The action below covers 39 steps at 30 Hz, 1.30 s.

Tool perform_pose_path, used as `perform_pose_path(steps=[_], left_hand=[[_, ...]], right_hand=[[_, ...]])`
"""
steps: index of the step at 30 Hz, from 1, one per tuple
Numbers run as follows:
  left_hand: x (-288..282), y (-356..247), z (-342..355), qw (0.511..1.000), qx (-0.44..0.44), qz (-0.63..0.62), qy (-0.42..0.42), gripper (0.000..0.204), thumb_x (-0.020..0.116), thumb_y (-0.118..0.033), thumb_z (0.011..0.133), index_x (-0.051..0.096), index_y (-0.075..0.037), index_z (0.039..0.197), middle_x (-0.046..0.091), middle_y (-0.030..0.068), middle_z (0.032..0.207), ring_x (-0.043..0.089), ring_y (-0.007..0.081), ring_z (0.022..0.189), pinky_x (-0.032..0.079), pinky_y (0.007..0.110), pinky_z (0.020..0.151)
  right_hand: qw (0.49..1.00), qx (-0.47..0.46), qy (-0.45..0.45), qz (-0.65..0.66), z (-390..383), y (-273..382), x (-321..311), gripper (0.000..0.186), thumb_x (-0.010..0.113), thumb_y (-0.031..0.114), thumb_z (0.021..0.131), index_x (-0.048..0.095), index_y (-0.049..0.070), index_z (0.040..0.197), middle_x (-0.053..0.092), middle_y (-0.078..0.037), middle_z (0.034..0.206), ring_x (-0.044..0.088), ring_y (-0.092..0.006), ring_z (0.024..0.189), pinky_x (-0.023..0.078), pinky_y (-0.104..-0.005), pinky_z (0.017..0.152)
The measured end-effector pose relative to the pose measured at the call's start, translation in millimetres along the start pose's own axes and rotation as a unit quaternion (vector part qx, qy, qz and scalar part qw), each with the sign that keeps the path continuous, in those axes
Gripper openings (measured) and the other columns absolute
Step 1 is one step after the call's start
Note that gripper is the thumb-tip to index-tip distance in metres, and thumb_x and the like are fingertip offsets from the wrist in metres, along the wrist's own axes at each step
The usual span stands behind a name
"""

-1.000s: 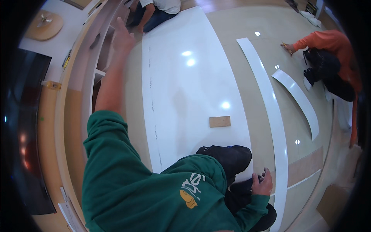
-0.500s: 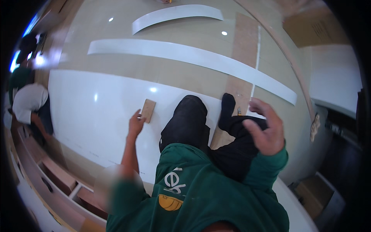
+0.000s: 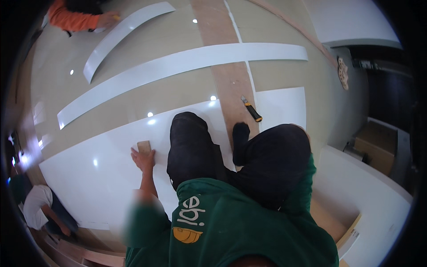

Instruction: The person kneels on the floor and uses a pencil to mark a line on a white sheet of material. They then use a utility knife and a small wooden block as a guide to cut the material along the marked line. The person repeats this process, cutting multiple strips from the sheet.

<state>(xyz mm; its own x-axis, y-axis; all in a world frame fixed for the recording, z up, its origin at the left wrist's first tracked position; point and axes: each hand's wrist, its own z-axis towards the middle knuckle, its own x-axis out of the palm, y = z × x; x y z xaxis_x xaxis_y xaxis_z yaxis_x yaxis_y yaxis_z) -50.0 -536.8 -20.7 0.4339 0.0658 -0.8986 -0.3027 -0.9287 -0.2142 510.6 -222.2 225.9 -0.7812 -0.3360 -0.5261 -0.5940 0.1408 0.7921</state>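
My left hand [image 3: 143, 159] grips a small wooden block [image 3: 143, 146], its fingers and thumb around the near end. The block rests on a large white sheet [image 3: 102, 178] spread over the floor, and my left knee [image 3: 190, 133] is over that sheet. Beyond my right foot [image 3: 240, 138], a utility knife [image 3: 251, 109] with a black and yellow handle lies on a brown board strip [image 3: 231, 84], its blade end pointing away from me. My right hand is almost wholly hidden behind my raised right knee [image 3: 287, 151]; its fingers do not show.
Two curved white strips [image 3: 187, 62] lie farther out on the tiled floor. A smaller white piece [image 3: 282, 107] sits right of the knife. A co-worker's orange sleeve [image 3: 73, 21] reaches in at far left; another person [image 3: 42, 207] bends at lower left. Cardboard boxes [image 3: 373, 144] stand at right.
My view has turned to the right, bringing the utility knife into clear sight. My left hand has closed on the wooden block. My right hand has dropped from the air to behind my right knee.
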Motion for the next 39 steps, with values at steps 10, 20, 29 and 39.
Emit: perform_pose_path(steps=[10, 20, 29, 39], left_hand=[[-14, -2, 9, 0.995, 0.019, -0.050, 0.084, 0.099, 0.085, -0.040, 0.067, 0.038, -0.004, 0.146, 0.051, 0.0255, 0.129, 0.050, 0.0398, 0.122, 0.042, 0.045, 0.105], [-40, -82, 42, 0.998, -0.047, -0.036, 0.027, 0.104, 0.087, -0.040, 0.066, 0.036, 0.003, 0.145, 0.056, 0.0226, 0.120, 0.055, 0.0369, 0.114, 0.044, 0.045, 0.101], [-47, -357, 33, 0.980, 0.114, -0.134, 0.094, 0.108, 0.086, -0.039, 0.071, 0.024, -0.002, 0.152, 0.065, 0.0189, 0.098, 0.064, 0.0255, 0.082, 0.053, 0.037, 0.073], [62, -564, 48, 0.946, 0.297, -0.065, 0.111, 0.104, 0.082, -0.052, 0.070, 0.033, -0.001, 0.147, 0.051, 0.0299, 0.128, 0.056, 0.0415, 0.116, 0.050, 0.045, 0.096]], right_hand=[[0.958, 0.141, 0.143, -0.206, 63, -96, 111, 0.036, 0.068, 0.021, 0.087, 0.063, 0.003, 0.118, 0.068, -0.012, 0.105, 0.066, -0.0232, 0.096, 0.054, -0.0356, 0.079], [0.941, 0.001, 0.064, -0.331, 122, -90, 163, 0.064, 0.078, 0.023, 0.077, 0.051, 0.003, 0.131, 0.057, -0.022, 0.121, 0.055, -0.0411, 0.111, 0.046, -0.0472, 0.096], [0.955, 0.025, 0.052, -0.292, 128, -106, 171, 0.044, 0.074, 0.019, 0.075, 0.057, 0.002, 0.111, 0.056, -0.019, 0.102, 0.057, -0.0402, 0.098, 0.047, -0.0493, 0.085], [0.987, 0.105, -0.121, 0.031, 193, -84, 211, 0.031, 0.066, 0.024, 0.083, 0.059, 0.000, 0.102, 0.064, -0.020, 0.081, 0.063, -0.0360, 0.074, 0.051, -0.0425, 0.069]])
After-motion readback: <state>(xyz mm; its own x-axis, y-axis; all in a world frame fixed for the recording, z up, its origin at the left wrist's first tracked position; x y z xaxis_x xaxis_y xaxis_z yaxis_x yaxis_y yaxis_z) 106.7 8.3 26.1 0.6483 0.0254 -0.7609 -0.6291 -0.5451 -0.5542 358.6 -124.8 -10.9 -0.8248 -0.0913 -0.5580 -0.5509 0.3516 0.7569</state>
